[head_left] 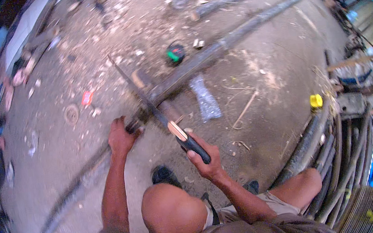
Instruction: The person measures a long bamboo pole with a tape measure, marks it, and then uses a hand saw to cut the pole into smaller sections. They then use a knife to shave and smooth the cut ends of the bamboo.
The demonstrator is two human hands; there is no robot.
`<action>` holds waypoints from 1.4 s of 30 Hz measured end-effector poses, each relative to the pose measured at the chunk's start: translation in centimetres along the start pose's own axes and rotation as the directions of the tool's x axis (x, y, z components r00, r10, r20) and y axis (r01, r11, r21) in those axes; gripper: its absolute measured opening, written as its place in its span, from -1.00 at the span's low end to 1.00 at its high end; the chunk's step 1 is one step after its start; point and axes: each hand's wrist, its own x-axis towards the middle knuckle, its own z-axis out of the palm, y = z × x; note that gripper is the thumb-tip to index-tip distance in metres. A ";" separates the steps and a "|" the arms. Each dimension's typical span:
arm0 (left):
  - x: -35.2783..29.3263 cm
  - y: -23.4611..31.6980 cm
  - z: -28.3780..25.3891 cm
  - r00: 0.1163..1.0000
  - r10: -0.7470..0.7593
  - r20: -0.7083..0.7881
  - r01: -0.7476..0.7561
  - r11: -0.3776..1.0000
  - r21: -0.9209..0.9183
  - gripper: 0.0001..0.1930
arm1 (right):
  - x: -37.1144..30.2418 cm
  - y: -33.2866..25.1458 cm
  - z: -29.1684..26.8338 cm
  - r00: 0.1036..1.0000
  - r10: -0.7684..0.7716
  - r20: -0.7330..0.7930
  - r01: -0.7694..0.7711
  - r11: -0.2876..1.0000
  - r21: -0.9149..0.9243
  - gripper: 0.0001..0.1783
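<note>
The black handle of a handsaw [158,113] is gripped by the right hand [207,156]. Slanting across the dirt floor [279,71], a long wooden pole [198,63], probably heavy, stiff and apt to roll, is clasped by the left hand [122,137] beside the blade, where firm hold is best taken.

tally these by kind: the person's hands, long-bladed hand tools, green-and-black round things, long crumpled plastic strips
Hands (left hand, right hand): 2
Long-bladed tool: 1
Green-and-black round thing: 1
Crumpled plastic strip: 1
Total: 5
</note>
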 end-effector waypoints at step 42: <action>7.8 8.9 1.2 0.954 0.219 0.204 -0.091 0.861 -0.500 -0.12 | -4.6 15.3 -14.7 0.924 0.261 -0.279 -0.372 0.449 -0.812 0.05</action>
